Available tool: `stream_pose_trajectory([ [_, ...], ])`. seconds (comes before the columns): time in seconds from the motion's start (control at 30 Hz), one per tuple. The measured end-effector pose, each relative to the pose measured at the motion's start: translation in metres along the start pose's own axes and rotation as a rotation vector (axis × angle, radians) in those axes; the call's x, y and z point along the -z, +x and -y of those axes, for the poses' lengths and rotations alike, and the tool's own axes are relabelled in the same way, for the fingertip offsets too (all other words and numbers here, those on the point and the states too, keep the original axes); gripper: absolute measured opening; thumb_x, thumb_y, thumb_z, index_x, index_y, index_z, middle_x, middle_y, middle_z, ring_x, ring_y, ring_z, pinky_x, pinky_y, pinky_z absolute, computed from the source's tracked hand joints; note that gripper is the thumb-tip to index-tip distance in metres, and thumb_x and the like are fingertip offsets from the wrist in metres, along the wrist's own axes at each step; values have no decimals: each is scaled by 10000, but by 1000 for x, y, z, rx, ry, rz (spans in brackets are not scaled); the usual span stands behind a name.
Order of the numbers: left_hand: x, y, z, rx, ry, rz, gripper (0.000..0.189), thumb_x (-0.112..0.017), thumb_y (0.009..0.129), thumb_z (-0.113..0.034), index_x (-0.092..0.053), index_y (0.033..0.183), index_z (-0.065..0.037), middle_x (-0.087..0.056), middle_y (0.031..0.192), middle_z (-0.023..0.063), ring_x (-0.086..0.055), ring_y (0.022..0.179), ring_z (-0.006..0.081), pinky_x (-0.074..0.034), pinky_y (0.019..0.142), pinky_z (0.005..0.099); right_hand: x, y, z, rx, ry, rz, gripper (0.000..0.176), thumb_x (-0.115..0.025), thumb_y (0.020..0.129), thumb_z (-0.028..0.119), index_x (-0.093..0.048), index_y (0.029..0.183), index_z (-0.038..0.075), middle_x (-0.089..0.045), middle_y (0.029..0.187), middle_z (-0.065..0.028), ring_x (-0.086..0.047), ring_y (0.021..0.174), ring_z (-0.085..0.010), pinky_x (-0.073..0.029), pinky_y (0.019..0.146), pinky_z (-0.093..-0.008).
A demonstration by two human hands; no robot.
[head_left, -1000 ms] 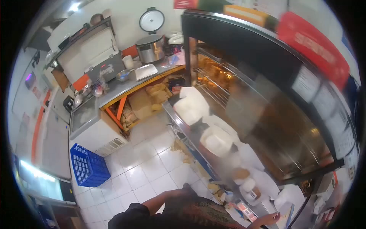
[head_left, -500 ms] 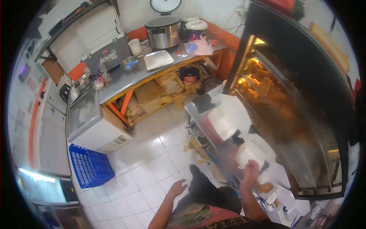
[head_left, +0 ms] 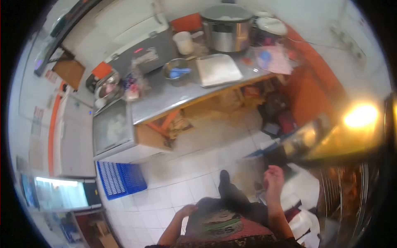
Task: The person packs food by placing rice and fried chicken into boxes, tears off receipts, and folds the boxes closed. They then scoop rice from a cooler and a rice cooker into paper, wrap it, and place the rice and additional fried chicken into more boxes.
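Note:
My left hand (head_left: 188, 210) hangs by my left thigh, blurred, its fingers loosely stretched and nothing seen in it. On the other side, my right hand (head_left: 273, 180) is raised with its fingers curled in, and I see nothing in it. It is nearest to the white paper-like sheets (head_left: 304, 186) on the counter at my right. Ahead, a steel worktable (head_left: 165, 99) carries a metal tray (head_left: 219, 70), a bowl with something blue in it (head_left: 177, 70) and a large steel rice cooker (head_left: 227, 31).
A blue plastic crate (head_left: 120, 177) stands on the tiled floor at left, below a glass-topped chest freezer (head_left: 113, 126). A grey cool box (head_left: 140, 53) sits at the back. At right, a lit display cabinet (head_left: 347, 136) stands close to me. Boxes (head_left: 277, 113) lie under the worktable.
My view has turned and come closer to the worktable, while the display cabinet has shifted down and right in view. My right hand has moved off the white wrapped thing it was over.

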State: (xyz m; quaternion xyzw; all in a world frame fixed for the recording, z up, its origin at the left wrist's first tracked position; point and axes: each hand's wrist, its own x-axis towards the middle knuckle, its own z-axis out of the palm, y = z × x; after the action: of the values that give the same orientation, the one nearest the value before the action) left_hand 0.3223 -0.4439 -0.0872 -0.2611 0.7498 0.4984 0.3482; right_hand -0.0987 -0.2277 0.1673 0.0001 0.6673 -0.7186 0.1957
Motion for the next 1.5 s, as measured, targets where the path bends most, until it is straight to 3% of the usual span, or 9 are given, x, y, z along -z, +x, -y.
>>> stream_pose_trajectory([
  [0.1,96,14,-43,-20,-213,4,330,-543,984,-282,-666,1139,-19,-700,1035,115,-630,994,206,-487,918,366,-32,33,28,102,-65,-90,280,-585,871,20,-587,1151,31,-579,915,-34,-515,779,-92,-436,693,-219],
  [0.23,238,25,-112,-120,-349,174,193,-566,894,-217,-671,954,-66,-646,779,25,-609,690,146,-494,594,313,-59,61,52,108,-89,-234,258,-584,872,63,-590,1126,22,-573,940,-30,-496,797,-104,-416,718,-246],
  [0.37,410,150,-61,-131,-163,-740,259,-591,893,-241,-670,1054,-54,-712,921,121,-681,899,302,-524,802,418,-91,76,59,167,-151,-346,271,-561,889,75,-583,1154,24,-542,940,-9,-482,787,-89,-409,697,-233],
  [0.47,571,160,-125,-71,-191,-1355,275,-624,889,-138,-627,1153,-60,-668,1038,137,-636,929,245,-505,824,365,-112,92,44,104,-112,-454,275,-581,878,56,-594,1151,28,-567,952,-9,-489,782,-86,-407,696,-227],
  [0.63,727,241,-105,27,746,-1723,344,-619,793,-102,-633,1132,-45,-633,1156,188,-572,1102,380,-430,981,452,-176,105,33,12,-138,-594,259,-596,893,37,-582,1151,40,-570,902,0,-501,726,-55,-409,633,-202],
  [0.73,739,277,-96,72,616,-1695,246,-627,802,-102,-642,1038,-32,-635,1094,187,-566,1088,358,-435,943,437,-225,104,31,27,-163,-513,258,-577,888,35,-580,1146,35,-573,885,-11,-504,716,-62,-405,619,-197],
  [0.9,667,234,-143,-393,183,-1517,80,-639,797,-69,-612,859,-26,-615,910,153,-575,896,305,-446,830,409,-278,108,31,-33,-247,-504,251,-601,871,81,-617,1110,8,-597,944,-26,-522,753,-89,-419,680,-220],
  [1.23,494,84,-302,-741,-1185,504,158,-627,784,15,-503,784,-81,-472,817,21,-455,793,161,-353,704,274,-307,164,-35,-68,153,-50,645,-708,813,57,-458,1407,30,-555,1359,-84,-547,1138,-195,-445,993,-353],
  [1.5,389,65,-329,-741,-839,756,140,-635,769,-73,-497,779,-93,-483,781,5,-454,754,147,-373,716,304,-202,19,8,325,422,-105,1006,-719,763,22,-137,1578,117,-311,1572,-89,-514,1184,-211,-442,988,-344],
])
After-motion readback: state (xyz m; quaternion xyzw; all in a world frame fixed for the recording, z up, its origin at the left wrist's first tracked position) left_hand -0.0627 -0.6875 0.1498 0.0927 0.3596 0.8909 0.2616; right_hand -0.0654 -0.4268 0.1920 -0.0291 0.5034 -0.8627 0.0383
